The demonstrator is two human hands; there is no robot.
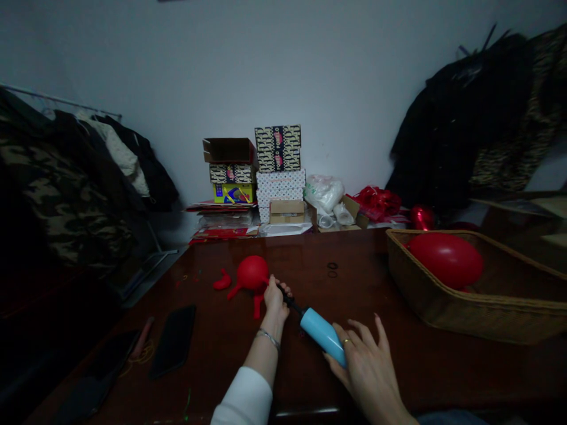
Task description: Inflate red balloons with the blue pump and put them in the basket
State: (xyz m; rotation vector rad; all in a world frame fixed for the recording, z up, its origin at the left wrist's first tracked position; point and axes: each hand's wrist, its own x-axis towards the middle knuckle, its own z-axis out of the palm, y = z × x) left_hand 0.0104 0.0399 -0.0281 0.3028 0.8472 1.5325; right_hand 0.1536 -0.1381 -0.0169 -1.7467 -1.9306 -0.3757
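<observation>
A small, partly inflated red balloon [253, 273] sits at the middle of the table. My left hand [275, 298] is closed around its neck, where it meets the black end of a hand pump. The fingers hide the exact join. The pump's light blue barrel [323, 335] slants down to the right. My right hand [370, 363] grips the barrel's near end between thumb and index finger, its other fingers spread. Beside the round balloon lie limp red balloons [222, 280], some partly hidden behind it and my left hand.
A wicker basket [478, 321] at right holds a large inflated red balloon [445, 260]. Dark rings [332, 269] lie mid-table. A dark phone [173, 341] and yellow rubber bands [142, 352] are at left. Stacked boxes [279, 147] stand by the wall, with clothes hanging on both sides.
</observation>
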